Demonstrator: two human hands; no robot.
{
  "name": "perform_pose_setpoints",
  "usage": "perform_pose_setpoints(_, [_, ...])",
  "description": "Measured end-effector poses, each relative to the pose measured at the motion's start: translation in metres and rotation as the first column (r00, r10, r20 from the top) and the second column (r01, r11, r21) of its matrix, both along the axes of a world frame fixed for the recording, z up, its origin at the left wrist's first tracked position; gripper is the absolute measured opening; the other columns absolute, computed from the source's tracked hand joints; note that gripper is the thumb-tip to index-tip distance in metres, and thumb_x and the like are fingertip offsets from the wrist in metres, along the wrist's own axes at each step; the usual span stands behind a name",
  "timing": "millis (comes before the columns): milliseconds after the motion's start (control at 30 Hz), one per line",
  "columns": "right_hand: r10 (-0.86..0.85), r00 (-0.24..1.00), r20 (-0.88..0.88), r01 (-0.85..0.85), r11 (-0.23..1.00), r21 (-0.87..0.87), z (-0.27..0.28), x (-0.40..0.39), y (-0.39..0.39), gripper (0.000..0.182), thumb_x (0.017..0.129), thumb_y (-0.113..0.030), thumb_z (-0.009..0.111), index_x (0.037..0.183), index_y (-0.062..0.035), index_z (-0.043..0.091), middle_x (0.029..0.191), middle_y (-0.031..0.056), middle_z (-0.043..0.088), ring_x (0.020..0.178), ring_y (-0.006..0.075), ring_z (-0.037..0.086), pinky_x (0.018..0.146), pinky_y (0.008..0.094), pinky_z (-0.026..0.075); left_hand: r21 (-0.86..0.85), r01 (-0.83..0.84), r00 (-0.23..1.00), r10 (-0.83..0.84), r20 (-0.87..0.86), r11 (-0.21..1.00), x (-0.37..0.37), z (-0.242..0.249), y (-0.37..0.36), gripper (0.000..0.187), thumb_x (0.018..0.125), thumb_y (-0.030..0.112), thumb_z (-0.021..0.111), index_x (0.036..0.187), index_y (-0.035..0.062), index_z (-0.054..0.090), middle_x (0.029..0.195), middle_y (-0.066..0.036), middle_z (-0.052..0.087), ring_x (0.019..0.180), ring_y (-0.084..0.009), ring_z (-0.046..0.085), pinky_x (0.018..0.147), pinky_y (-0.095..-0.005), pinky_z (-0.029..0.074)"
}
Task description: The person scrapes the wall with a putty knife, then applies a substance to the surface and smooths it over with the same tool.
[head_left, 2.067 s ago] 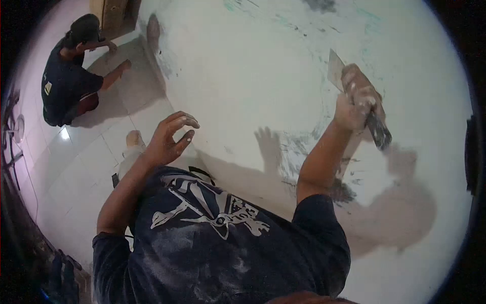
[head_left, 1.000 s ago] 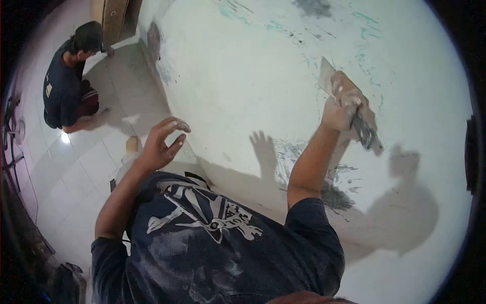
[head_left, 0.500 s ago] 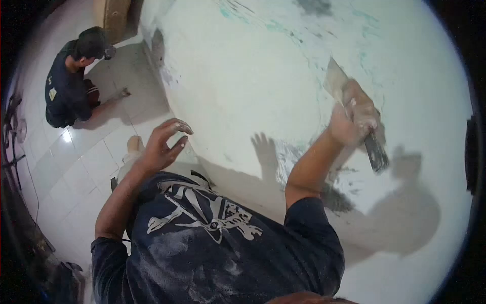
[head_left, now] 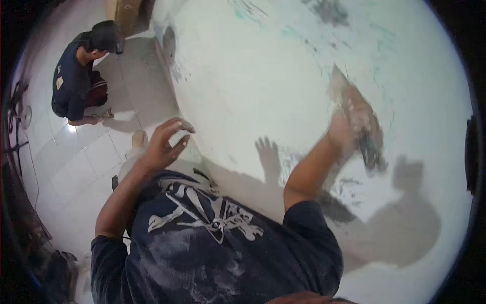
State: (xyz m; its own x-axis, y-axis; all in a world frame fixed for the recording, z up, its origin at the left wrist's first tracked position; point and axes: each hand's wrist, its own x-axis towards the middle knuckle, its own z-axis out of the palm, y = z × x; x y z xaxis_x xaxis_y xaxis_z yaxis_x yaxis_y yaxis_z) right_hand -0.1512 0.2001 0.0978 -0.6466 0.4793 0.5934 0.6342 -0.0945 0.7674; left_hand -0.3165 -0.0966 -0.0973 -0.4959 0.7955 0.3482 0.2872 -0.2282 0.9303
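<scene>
My right hand [head_left: 357,119] grips a putty knife by its dark handle [head_left: 373,154], fingers wrapped round it. The blade of the putty knife [head_left: 339,78] points up the white wall [head_left: 243,76] and lies at or very near its surface; motion blurs it a little. Grey and greenish patches mark the wall around the blade. My left hand [head_left: 169,142] holds nothing. Its thumb and fingers are apart in a curve, beside the wall's lower edge, and whitish dust shows on the fingertips.
At the upper left a co-worker in dark clothes [head_left: 76,76] crouches on the tiled floor [head_left: 96,152], a small tool near one hand. A brown box-like object [head_left: 126,17] stands behind. Dark cables or equipment [head_left: 17,131] lie at the far left.
My right hand and the putty knife have shifted slightly on the wall, now blurred. The left hand keeps its pose. The co-worker's hand has drawn back toward the body.
</scene>
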Motion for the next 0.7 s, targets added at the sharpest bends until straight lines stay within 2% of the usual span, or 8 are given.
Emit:
perform_pose_setpoints(33, [-0.033,0.999,0.005,0.033,0.999,-0.004,0.008,0.007,-0.009,0.034,0.098,-0.028,0.047,0.116,-0.0007,0.055,0.099,0.0128,0.06,0.086,0.0221,0.056,0.072,0.0314,0.044,0.025,0.011,1.0,-0.011,0.011,1.0,-0.003,0.003,-0.003,0.02,0.078,-0.01,0.061,0.096,0.0006,0.06,0.096,-0.012,0.064,0.093,-0.0273,0.062,0.084,-0.0368,0.048])
perform_pose_setpoints(100, [0.386,0.856,-0.343,-0.462,0.87,-0.173,0.02,-0.008,0.012,0.024,0.096,-0.027,0.05,0.105,-0.0041,0.054,0.09,0.009,0.056,0.08,0.019,0.054,0.07,0.0289,0.042,-0.086,0.023,1.0,-0.024,-0.012,0.996,-0.013,0.02,0.014,0.017,0.08,-0.005,0.06,0.096,0.0021,0.06,0.098,-0.013,0.064,0.095,-0.0269,0.062,0.085,-0.0374,0.047])
perform_pose_setpoints(167, [0.617,0.407,-0.674,-0.883,0.454,-0.118,0.028,-0.041,0.022,0.017,0.094,-0.025,0.053,0.093,-0.0074,0.052,0.082,0.0052,0.053,0.073,0.0159,0.051,0.068,0.0265,0.041,-0.101,-0.008,0.999,0.005,-0.033,0.995,-0.02,0.026,0.017,0.018,0.08,-0.005,0.06,0.096,0.0022,0.06,0.098,-0.013,0.064,0.095,-0.0273,0.062,0.085,-0.0371,0.047])
perform_pose_setpoints(267, [0.309,-0.31,-0.899,-0.945,-0.204,0.256,0.029,-0.046,0.015,0.019,0.091,-0.022,0.058,0.076,-0.0125,0.05,0.069,-0.0005,0.049,0.064,0.0113,0.047,0.066,0.0228,0.038,-0.057,0.056,0.997,-0.053,0.049,0.997,-0.033,0.024,0.02,0.018,0.081,-0.005,0.061,0.097,0.002,0.06,0.097,-0.013,0.063,0.096,-0.0279,0.061,0.085,-0.0368,0.047])
perform_pose_setpoints(300, [0.045,-0.326,-0.944,-0.893,-0.343,0.292,0.032,-0.045,0.013,0.024,0.088,-0.02,0.06,0.07,-0.0112,0.048,0.07,-0.0002,0.05,0.063,0.0132,0.047,0.067,0.0234,0.04,-0.053,0.069,0.997,-0.067,0.034,0.996,-0.038,0.026,0.021,0.017,0.081,-0.005,0.061,0.097,0.0017,0.06,0.097,-0.013,0.063,0.096,-0.0277,0.061,0.085,-0.0369,0.047])
perform_pose_setpoints(400, [0.078,-0.13,-0.988,-0.691,-0.722,0.034,0.057,-0.045,0.018,0.034,0.088,-0.042,0.067,0.082,-0.0127,0.051,0.089,-0.0029,0.051,0.085,0.0097,0.045,0.078,0.0306,0.042,-0.034,0.062,0.998,-0.061,0.023,0.997,-0.044,0.025,0.025,0.017,0.081,-0.006,0.06,0.097,0.0012,0.06,0.097,-0.013,0.063,0.096,-0.0276,0.061,0.086,-0.0371,0.047])
perform_pose_setpoints(467, [-0.304,-0.326,-0.895,-0.941,0.01,0.34,0.013,-0.036,0.035,0.034,0.084,-0.042,0.071,0.084,-0.0129,0.053,0.091,-0.0034,0.052,0.09,0.0124,0.047,0.088,0.0319,0.041,-0.043,0.096,0.995,-0.094,0.044,0.994,-0.041,0.024,0.021,0.017,0.081,-0.007,0.06,0.096,0.0012,0.06,0.097,-0.013,0.063,0.096,-0.0277,0.061,0.086,-0.0371,0.047])
perform_pose_setpoints(700, [-0.131,-0.391,-0.911,-0.834,-0.367,0.411,0.038,-0.068,0.002,0.023,0.087,-0.026,0.064,0.072,-0.0123,0.055,0.073,-0.0007,0.053,0.075,0.0136,0.052,0.077,0.0336,0.045,-0.104,0.021,0.999,-0.018,0.026,0.994,-0.055,0.029,0.005,0.019,0.078,-0.007,0.063,0.095,0.0025,0.062,0.098,-0.012,0.065,0.095,-0.0275,0.063,0.085,-0.0361,0.049])
